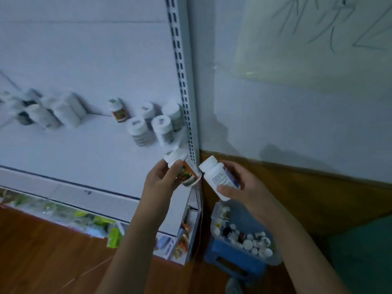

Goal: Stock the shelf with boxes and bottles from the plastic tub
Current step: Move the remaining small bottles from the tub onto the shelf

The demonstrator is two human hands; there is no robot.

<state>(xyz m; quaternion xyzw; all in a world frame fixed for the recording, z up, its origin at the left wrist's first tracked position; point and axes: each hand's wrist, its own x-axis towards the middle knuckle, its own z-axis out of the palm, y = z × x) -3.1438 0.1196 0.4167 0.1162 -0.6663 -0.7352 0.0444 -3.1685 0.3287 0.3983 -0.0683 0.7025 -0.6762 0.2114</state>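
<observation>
The left hand (163, 177) clasps a white-capped bottle with an orange label (184, 170); the right hand (237, 179) grips a plain white plastic bottle (218, 177) around its body; both look light, rigid, slick, best held mid-barrel; white shelf (74, 149) just beyond; clear plastic tub (273, 259) below.

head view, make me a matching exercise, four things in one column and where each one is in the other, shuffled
Things
1. white bottle with the orange picture label
2. white bottle with the small-print label
3. clear plastic tub of bottles
4. cluster of four white-capped bottles

Places
A. on the blue stool beside the shelf unit
B. held in the left hand
C. standing on the white shelf, near its right upright
D. held in the right hand

Pairs: 1-B, 2-D, 3-A, 4-C
</observation>
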